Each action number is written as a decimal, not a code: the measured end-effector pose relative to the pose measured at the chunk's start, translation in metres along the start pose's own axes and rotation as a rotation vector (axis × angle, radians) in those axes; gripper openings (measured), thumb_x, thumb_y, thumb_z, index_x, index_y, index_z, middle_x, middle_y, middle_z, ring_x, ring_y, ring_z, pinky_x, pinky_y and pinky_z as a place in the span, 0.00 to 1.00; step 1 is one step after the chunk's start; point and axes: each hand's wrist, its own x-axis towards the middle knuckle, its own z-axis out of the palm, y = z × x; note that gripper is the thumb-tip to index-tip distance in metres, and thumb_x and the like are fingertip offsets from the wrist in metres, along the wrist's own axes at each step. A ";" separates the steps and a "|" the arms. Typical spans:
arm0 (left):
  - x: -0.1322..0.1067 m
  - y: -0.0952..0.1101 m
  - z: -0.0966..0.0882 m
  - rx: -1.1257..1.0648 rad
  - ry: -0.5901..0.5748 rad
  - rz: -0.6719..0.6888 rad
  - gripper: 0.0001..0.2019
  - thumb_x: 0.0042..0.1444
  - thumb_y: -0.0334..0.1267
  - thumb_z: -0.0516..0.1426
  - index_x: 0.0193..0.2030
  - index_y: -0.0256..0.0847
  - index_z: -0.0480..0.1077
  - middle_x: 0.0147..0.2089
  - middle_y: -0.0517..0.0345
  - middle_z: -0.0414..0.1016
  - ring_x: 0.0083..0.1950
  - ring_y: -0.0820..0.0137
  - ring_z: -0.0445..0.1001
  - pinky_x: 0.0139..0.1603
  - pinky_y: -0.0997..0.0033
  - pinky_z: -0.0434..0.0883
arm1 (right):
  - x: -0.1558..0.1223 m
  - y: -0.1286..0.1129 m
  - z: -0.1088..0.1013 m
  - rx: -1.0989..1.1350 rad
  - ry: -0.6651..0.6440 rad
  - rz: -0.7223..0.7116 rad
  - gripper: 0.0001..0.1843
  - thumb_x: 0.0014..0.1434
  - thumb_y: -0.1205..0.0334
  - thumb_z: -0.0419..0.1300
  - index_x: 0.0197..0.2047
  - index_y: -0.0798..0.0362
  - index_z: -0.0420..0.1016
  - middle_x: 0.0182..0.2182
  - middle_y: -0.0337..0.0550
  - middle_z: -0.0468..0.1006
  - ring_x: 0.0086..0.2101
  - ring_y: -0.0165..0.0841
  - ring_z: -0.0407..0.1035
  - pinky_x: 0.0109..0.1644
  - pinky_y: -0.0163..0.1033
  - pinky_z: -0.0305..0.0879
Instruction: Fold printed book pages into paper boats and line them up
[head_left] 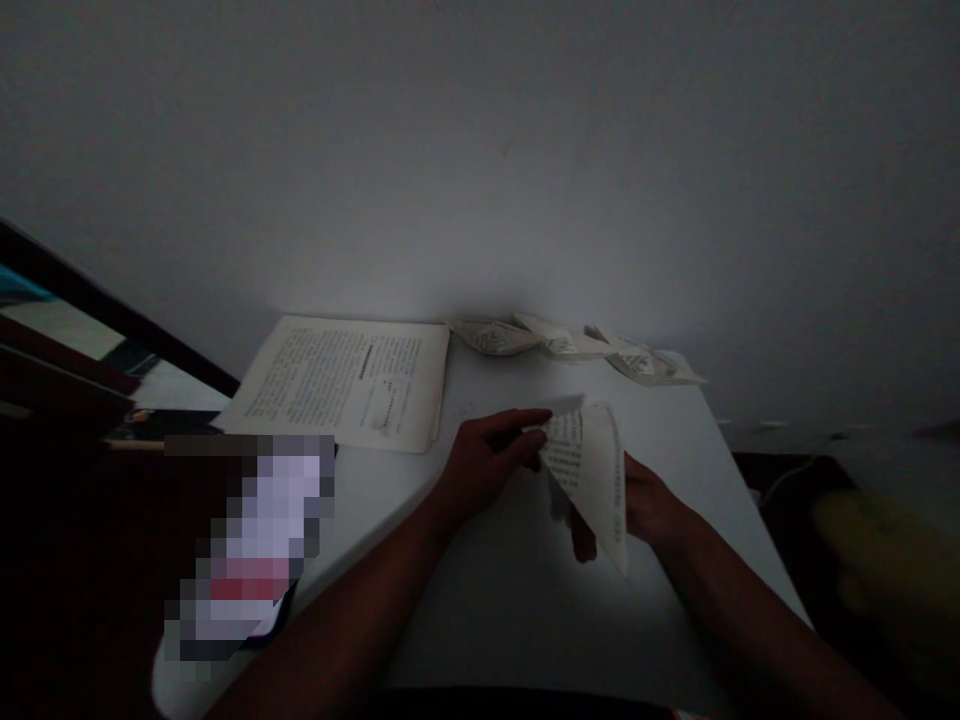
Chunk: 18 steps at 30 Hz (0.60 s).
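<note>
A folded sheet of printed paper (592, 465) is held above the white table, its folds making a slanted, pointed shape. My left hand (495, 455) pinches its left edge between thumb and fingers. On the other side, my right hand (645, 500) grips the paper from behind; some of its fingers are hidden, and one fingertip shows below the lower edge. Along the table's back lie three folded paper boats, the left one (496, 338), the middle one (562, 342) and the right one (649, 360).
A stack of printed sheets (337, 380) lies at the table's back left. A phone with a blurred screen (262, 550) rests near the left edge. The white table (480, 620) stands against a grey wall (480, 170). Something yellowish (892, 560) is at the right.
</note>
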 end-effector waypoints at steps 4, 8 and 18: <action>0.002 0.000 -0.001 -0.048 -0.045 -0.003 0.19 0.54 0.45 0.60 0.46 0.33 0.76 0.27 0.56 0.74 0.27 0.75 0.70 0.31 0.73 0.70 | -0.006 0.005 -0.005 0.069 -0.106 0.114 0.17 0.49 0.51 0.64 0.37 0.56 0.76 0.15 0.39 0.75 0.15 0.33 0.71 0.16 0.33 0.67; 0.001 -0.002 0.000 0.018 -0.097 0.103 0.16 0.56 0.45 0.58 0.44 0.36 0.77 0.37 0.52 0.74 0.31 0.74 0.70 0.33 0.73 0.69 | -0.008 0.011 -0.012 0.108 -0.086 0.189 0.16 0.47 0.52 0.66 0.29 0.59 0.75 0.14 0.39 0.73 0.09 0.26 0.63 0.11 0.27 0.58; -0.003 0.000 0.004 0.050 -0.148 0.105 0.16 0.56 0.44 0.58 0.48 0.39 0.75 0.48 0.49 0.75 0.47 0.65 0.74 0.48 0.69 0.69 | -0.009 0.014 -0.009 0.015 0.008 0.226 0.20 0.39 0.49 0.69 0.20 0.59 0.72 0.09 0.36 0.67 0.07 0.24 0.56 0.08 0.28 0.51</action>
